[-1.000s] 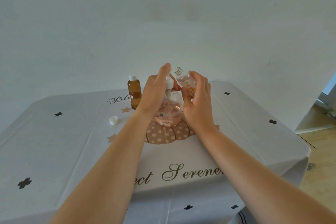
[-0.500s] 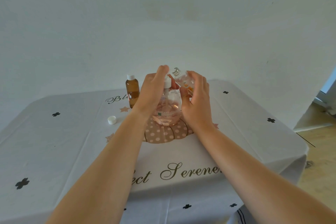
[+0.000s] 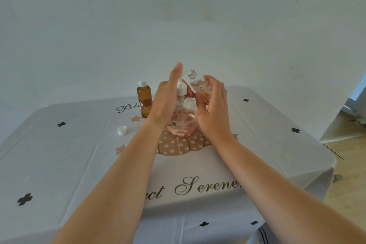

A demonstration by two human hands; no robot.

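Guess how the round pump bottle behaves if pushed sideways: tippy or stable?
Probably stable: the pump bottle is squat and wide-bodied. The pink liquid inside likely makes it fairly heavy. Its smooth clear wall may be slippery, and a push at the tall pump head could tip it.

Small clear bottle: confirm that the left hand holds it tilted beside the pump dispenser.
Not right. The head view shows the right hand gripping the small clear bottle, tilted beside the pump dispenser. The left hand, fingers straight, is at the pump head.
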